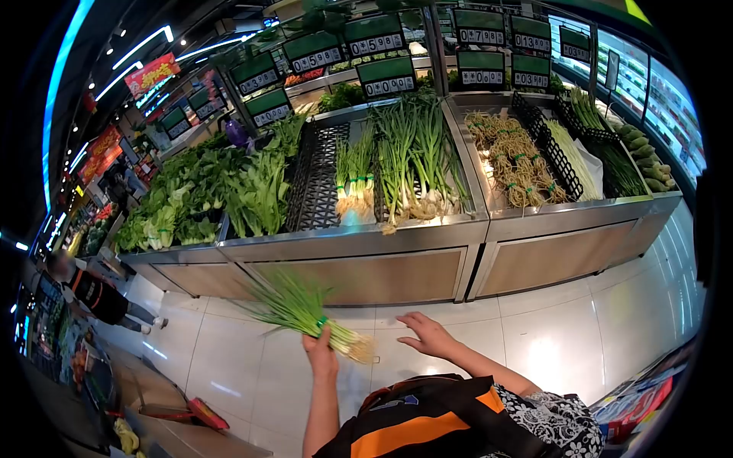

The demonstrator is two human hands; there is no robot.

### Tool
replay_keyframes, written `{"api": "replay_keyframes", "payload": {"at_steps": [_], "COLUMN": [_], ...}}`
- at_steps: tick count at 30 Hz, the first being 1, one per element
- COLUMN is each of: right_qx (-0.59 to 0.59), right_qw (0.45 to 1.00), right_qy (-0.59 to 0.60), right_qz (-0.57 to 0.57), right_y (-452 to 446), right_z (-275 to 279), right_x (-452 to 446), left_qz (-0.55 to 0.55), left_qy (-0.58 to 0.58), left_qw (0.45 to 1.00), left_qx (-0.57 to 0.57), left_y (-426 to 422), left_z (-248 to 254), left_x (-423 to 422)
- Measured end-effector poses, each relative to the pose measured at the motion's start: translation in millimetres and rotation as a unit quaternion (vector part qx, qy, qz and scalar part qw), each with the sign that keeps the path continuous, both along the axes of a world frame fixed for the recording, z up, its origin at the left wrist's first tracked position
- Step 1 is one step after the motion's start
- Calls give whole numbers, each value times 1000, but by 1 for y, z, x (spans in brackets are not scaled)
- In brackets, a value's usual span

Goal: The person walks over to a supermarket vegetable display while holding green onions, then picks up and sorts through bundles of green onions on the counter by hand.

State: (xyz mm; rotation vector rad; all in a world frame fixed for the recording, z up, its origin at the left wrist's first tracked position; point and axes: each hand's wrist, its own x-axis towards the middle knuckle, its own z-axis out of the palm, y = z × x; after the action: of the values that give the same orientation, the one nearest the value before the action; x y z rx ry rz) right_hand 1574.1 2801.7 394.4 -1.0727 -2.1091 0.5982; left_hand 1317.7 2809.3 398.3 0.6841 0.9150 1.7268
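My left hand [321, 353] is closed around a bunch of green onions [294, 309] tied with a green band. The leaves point up and to the left, and the pale roots hang to the right. To the right of the bunch, my right hand [424, 334] is held in the air with its fingers apart and nothing in it. Ahead on the display stand, small banded bunches of green onions [356, 172] lie beside larger, loose leeks or green onions with white bulbs [416, 160]. A black crate [319, 179] with bare mesh showing sits to their left.
Leafy greens [256, 187] fill the stand's left side. Tied bundles of brown roots [515, 156] lie on the right. The stand's metal edge [359, 238] runs between me and the produce. A person [99, 294] stands at far left. A red item [208, 414] lies behind at lower left.
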Motion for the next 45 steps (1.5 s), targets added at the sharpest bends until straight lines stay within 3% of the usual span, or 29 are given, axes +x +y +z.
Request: {"api": "replay_keyframes", "payload": {"at_steps": [6, 9, 14, 18, 19, 21, 23, 25, 29, 34, 37, 38, 41, 45], "right_qx": [-158, -197, -198, -191, -193, -196, -191, -200, -209, -170, -160, -140, -125, -68], "right_qw": [978, 962, 949, 939, 940, 941, 939, 934, 943, 962, 965, 972, 981, 996], "right_qy": [-94, -113, -113, -126, -129, -138, -152, -157, -112, 25, 68, 64, 66, 43], "right_qz": [-101, -149, -219, -258, -248, -240, -242, -250, -233, -212, -197, -177, -135, -44], "right_y": [0, -2, 37, 100, 117, 147, 179, 203, 237, 289, 318, 327, 349, 371], "right_z": [-83, -111, -114, -113, -109, -104, -103, -97, -67, -22, -10, -8, -1, 1], "right_x": [78, 104, 120, 113, 111, 108, 107, 102, 83, 60, 56, 56, 55, 64], "left_qz": [17, -43, -100, -98, 22, 25, 10, 12, 138, 66, 4, -13, -31, 3], "left_qy": [146, 214, 283, 373, 470, 544, 567, 496, 473, 521, 548, 502, 508, 551], "left_qw": [989, 976, 954, 922, 880, 821, 819, 866, 870, 845, 834, 865, 861, 834], "left_qx": [7, -13, 2, -40, -68, -174, -86, -53, 6, 97, 67, 23, -11, 28], "left_y": [133, 212, 355, 465, 505, 521, 611, 557, 480, 405, 400, 405, 432, 507], "left_z": [21, 43, 101, 111, 73, 56, -92, -96, -139, -118, -101, -98, -78, -74], "left_x": [-35, -45, -49, -52, -60, -52, -111, -75, -16, 26, 32, 34, 41, 57]}}
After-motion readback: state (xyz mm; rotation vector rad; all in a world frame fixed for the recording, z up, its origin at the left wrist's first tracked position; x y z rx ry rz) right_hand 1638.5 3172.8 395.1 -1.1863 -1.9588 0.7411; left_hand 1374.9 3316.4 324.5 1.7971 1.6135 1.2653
